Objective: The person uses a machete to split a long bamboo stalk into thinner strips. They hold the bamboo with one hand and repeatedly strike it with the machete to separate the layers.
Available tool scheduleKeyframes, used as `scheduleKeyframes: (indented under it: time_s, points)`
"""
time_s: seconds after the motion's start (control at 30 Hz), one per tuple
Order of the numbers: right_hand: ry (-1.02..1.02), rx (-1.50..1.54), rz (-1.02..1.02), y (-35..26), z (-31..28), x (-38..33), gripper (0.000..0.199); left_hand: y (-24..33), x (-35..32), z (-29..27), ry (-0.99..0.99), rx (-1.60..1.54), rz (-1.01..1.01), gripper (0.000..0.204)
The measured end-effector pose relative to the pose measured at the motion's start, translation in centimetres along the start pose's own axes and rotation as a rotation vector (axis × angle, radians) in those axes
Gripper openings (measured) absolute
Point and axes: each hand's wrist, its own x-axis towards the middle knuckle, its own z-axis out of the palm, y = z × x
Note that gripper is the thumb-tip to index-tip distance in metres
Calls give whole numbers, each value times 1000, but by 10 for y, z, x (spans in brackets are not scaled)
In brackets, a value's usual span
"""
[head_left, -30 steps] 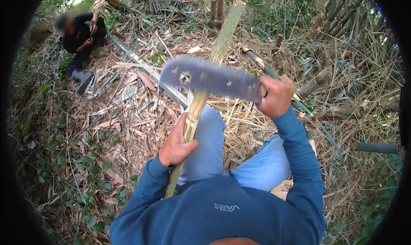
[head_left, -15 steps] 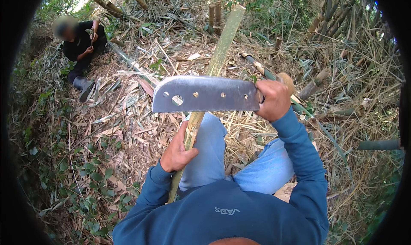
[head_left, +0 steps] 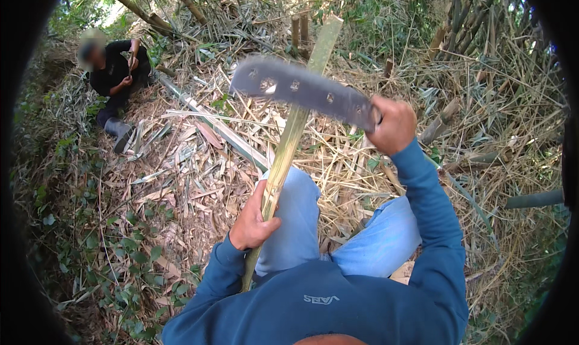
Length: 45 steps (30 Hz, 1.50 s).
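Observation:
My left hand (head_left: 253,221) is closed round the lower part of a long bamboo strip (head_left: 289,143), which slants up and away to the right past my left knee. Pale, shaved wood shows along the strip's middle, while its far end is greener. In my right hand (head_left: 395,125) is a cleaver (head_left: 307,92) with a broad dark blade and a row of holes. My fingers hide its handle. The blade lies across the strip's upper half in view, tip to the left and raised, slightly blurred; whether it touches the strip I cannot tell.
Another person (head_left: 114,74) in dark clothes sits at the far left, holding something thin. Split bamboo lengths (head_left: 220,125) lie on ground littered with shavings (head_left: 199,164). Bamboo stumps (head_left: 300,28) stand behind, dry stalks (head_left: 482,110) on the right, leafy plants (head_left: 136,251) on the left.
The cleaver has moved up along the bamboo strip, away from my body, and its tip has tilted upward. My left hand keeps its hold, almost unmoved.

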Motion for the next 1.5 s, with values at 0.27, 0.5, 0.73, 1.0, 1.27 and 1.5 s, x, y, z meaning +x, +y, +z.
scheduleKeyframes:
  time_s: [0.27,0.5,0.73,1.0,1.27,1.5]
  points:
    - [46,-60,82,20,8,22,35,-7,0,-4,-59,-10,63,69]
    - [127,-58,83,38,0,27,25,11,1,-14,-169,88,-47,78]
    - [177,-109,-97,54,4,25,31,-9,2,-14,-95,273,27,88]
    - [228,178,303,57,10,-6,14,-3,9,-2,-9,-153,-42,71]
    - [22,158,156,6,37,-60,27,6,13,-7,-141,-225,-114,72]
    - [12,217,16,-6,48,-67,33,5,3,-3,-42,-256,-37,66]
